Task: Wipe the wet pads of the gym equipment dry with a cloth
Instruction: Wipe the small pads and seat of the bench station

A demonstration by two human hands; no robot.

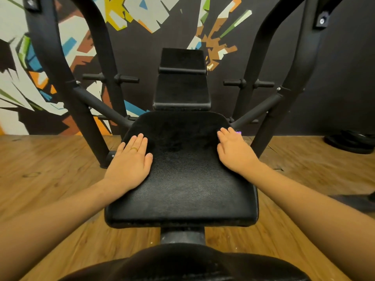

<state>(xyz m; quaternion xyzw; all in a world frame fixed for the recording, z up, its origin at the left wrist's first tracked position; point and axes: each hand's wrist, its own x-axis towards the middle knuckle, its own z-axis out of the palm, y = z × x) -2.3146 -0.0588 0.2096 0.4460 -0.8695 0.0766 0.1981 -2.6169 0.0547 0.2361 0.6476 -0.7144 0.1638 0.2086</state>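
Note:
A black padded seat [182, 179] of a gym machine fills the middle of the view. Behind it rises a black back pad [181, 90] with a roll across it. My left hand [129, 161] lies flat on the seat's left edge, fingers straight, a gold ring on one finger. My right hand [233, 151] lies flat on the seat's right edge, fingers straight. A small purple thing [239, 132] peeks out just beyond my right fingertips; I cannot tell what it is. No cloth is plainly in view.
Black steel frame arms [67, 78] [300, 78] curve up on both sides of the seat, with short pegs [125, 79] sticking out. The seat post [182, 235] stands on a wooden floor [50, 169]. A painted wall [142, 17] is behind. Black weight plates [351, 141] lie at the right.

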